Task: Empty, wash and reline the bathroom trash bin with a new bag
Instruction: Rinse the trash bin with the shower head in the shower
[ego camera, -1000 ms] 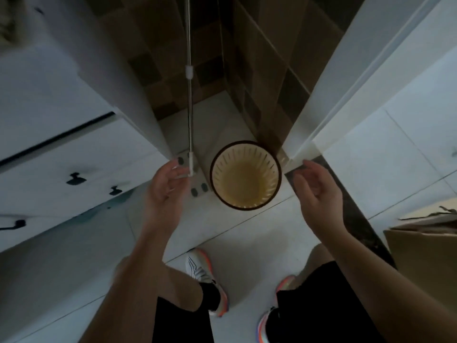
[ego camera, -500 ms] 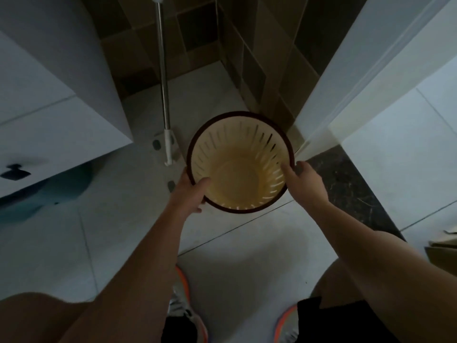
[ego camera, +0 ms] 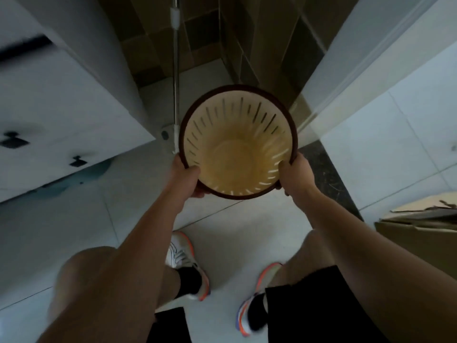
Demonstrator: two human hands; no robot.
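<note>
White cabinet (ego camera: pixel 64 115) at 9–10 o'clock, two dark handles (ego camera: pixel 13 141) on its front. Metal pole (ego camera: pixel 176 78) upright at 12 o'clock against brown wall tiles (ego camera: pixel 267 38), its white base (ego camera: pixel 170 136) on the pale floor tiles (ego camera: pixel 74 226). White door frame (ego camera: pixel 351 58) at 1–2 o'clock. Cardboard box (ego camera: pixel 418 233) at 3–4 o'clock. White sneakers (ego camera: pixel 184 258) with orange trim at 6 o'clock.

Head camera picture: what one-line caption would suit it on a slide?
Both hands, left and right, grip the rim of an empty slotted trash bin above the tiled floor.
</note>
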